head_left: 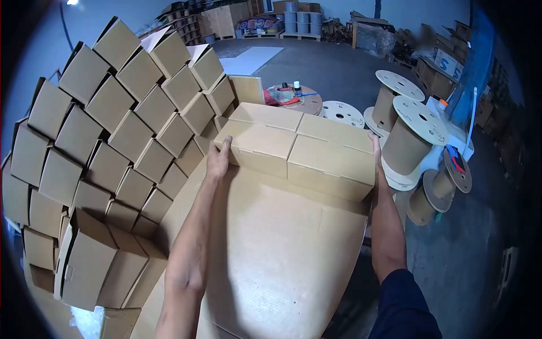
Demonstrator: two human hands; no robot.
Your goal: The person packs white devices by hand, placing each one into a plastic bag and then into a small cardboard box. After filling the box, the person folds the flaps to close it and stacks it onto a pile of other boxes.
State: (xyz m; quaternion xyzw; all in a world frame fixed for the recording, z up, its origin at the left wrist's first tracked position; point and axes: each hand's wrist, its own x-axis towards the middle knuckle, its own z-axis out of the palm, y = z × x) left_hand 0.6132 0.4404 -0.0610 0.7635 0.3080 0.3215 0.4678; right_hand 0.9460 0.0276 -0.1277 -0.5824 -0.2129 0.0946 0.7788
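Observation:
A block of closed cardboard boxes (324, 155) sits at the far end of the cardboard-covered work surface (271, 248), pushed together in two rows. My left hand (218, 161) presses against the block's left end, thumb and fingers up along the side. At the opposite end, my right hand (376, 148) holds the right side; most of its fingers are hidden behind the box edge. Between them, the two hands clasp the whole group. To the left rises a tall stack of open-flapped cardboard boxes (131, 134), tilted in rows.
Several more boxes (93, 265) stand at the near left. Large cable spools (403, 135) are on the right, beyond the surface's edge. A round spool top (299, 99) behind the block carries small bottles and a red item. Pallets with drums (291, 25) line the back.

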